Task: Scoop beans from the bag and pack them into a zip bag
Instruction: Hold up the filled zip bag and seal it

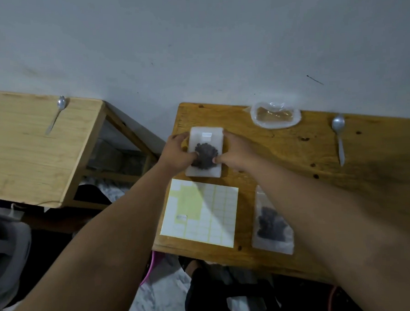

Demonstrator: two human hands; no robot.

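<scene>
A zip bag [204, 137] of dark beans [205, 155] lies flat on the wooden table [294, 150], just beyond the sticker sheet [199, 210]. The left hand [175, 153] and right hand [233, 153] pinch its side edges. If the seal is only partly pressed, beans may spill when the bag is lifted.

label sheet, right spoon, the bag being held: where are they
label sheet [223, 216], head view, white right half
right spoon [338, 124], head view, its bowl
held bag [205, 140], head view, pale upper part

label sheet [199, 210]: flat on the counter [377, 146] near its front edge, part peeled, yellow backing bare
side table [21, 153]: light wood, left of the counter, a gap between
wall [193, 37]: pale grey, behind both
</scene>
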